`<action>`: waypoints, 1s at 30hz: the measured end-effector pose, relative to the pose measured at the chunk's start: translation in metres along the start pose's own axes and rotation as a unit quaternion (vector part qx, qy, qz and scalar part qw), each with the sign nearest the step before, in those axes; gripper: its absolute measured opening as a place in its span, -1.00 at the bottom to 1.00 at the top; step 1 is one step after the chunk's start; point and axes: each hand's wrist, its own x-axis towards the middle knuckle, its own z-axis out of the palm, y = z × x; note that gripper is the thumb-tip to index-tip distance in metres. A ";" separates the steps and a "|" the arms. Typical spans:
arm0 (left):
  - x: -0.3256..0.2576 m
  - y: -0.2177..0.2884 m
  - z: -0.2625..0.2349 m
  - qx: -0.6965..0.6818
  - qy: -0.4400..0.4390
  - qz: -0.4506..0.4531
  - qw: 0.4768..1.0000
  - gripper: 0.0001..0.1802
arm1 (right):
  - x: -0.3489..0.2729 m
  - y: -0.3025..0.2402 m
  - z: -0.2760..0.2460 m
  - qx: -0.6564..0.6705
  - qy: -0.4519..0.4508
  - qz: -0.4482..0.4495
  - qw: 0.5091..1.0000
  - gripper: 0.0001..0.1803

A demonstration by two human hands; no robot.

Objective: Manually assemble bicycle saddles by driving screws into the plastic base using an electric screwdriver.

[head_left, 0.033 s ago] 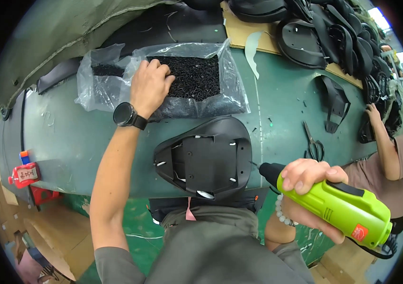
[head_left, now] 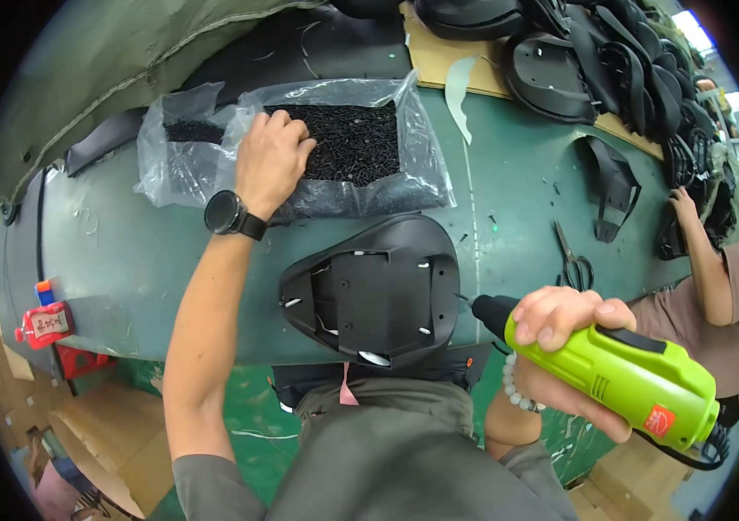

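Observation:
My left hand (head_left: 272, 163) reaches into a clear plastic bag (head_left: 426, 152) at the back of the table, its fingers curled down among small black screws (head_left: 359, 143). The fingertips are hidden, so what they pinch does not show. In my right hand (head_left: 564, 319) is a lime-green electric screwdriver (head_left: 617, 386) with a black nose, gripped round the body. Its bit points left, a little off the right edge of a black plastic shell (head_left: 382, 300), which looks like a seat base. The shell lies hollow side up at the near table edge, with white tabs showing in its slots.
Scissors (head_left: 574, 260) and a black bracket-like part (head_left: 612, 187) lie on the green table (head_left: 126, 260) to the right. Black shells (head_left: 551, 78) are piled at the far right, where a co-worker's hand (head_left: 684, 208) rests. A red bottle (head_left: 46, 324) stands at the left edge.
Almost nothing differs. The whole scene has shifted very slightly left; the left hand stays in the screws and the right hand keeps hold of the electric screwdriver.

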 end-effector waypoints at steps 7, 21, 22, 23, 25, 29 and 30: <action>0.000 -0.002 -0.003 -0.044 0.052 0.006 0.998 -0.82 | -0.002 0.019 -0.007 0.023 0.010 0.014 1.000 0.17; -0.094 0.142 -0.036 -0.274 -0.047 0.228 0.933 -0.77 | 0.001 0.036 0.005 0.010 0.046 0.109 0.993 -0.50; -0.097 0.142 -0.035 -0.276 -0.049 0.226 0.933 -0.77 | 0.001 0.037 0.004 0.010 0.047 0.111 0.993 -0.50; -0.098 0.142 -0.034 -0.279 -0.057 0.220 0.933 -0.77 | 0.001 0.041 0.002 0.004 0.017 0.101 0.995 -0.52; -0.096 0.141 -0.033 -0.281 -0.065 0.214 0.933 -0.78 | 0.000 0.047 -0.005 0.017 -0.035 0.092 0.995 -0.52; -0.097 0.143 -0.036 -0.279 -0.084 0.206 0.934 -0.78 | 0.002 0.034 0.004 -0.017 0.015 0.145 0.989 -0.52; -0.097 0.144 -0.037 -0.270 -0.094 0.208 0.935 -0.78 | 0.002 0.027 0.007 -0.011 0.024 0.145 0.989 -0.49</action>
